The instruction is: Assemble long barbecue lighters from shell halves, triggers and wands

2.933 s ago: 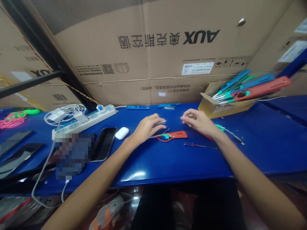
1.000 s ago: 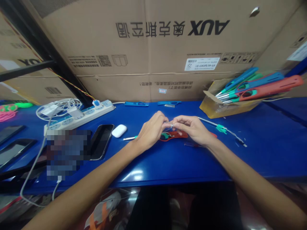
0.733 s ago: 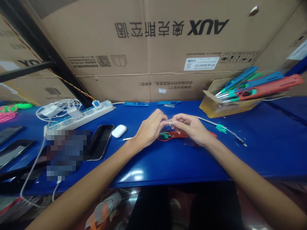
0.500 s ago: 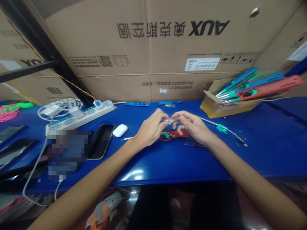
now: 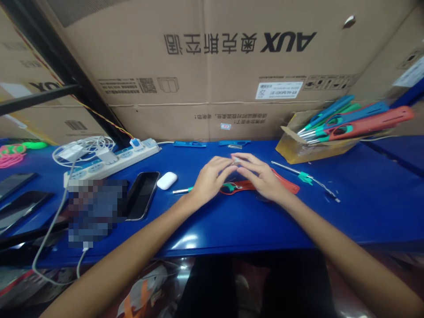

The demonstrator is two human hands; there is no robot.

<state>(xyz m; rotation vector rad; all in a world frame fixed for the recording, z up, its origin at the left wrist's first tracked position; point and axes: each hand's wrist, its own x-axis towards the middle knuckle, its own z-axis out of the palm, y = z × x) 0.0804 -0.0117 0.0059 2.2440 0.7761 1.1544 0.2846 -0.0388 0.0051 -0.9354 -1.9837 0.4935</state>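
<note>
My left hand [image 5: 213, 176] and my right hand [image 5: 263, 177] meet above the blue table, fingertips pinched together on a small whitish, see-through part [image 5: 236, 162]. Its exact kind is too small to make out, and the fingers cover much of it. Below them lies a red lighter casing [image 5: 247, 184], partly hidden, with a green trigger [image 5: 229, 187] at its left end. Left of that, a metal lighter tube [image 5: 180, 191] shows beside my left wrist. To the right of my right hand rests another metal tube [image 5: 285, 168] with a green piece [image 5: 304, 178] and wires.
A cardboard box [image 5: 298, 152] of red, blue and green long lighters stands at the back right. Blue casings [image 5: 189, 144] lie along the back. On the left are a power strip [image 5: 124, 154], a white earphone case [image 5: 167, 180] and a phone [image 5: 143, 195]. Large cartons [image 5: 205, 92] wall off the rear.
My right hand's fingers have straightened and closed in against my left fingertips around the small part. More of the red casing now shows to the right of my right hand.
</note>
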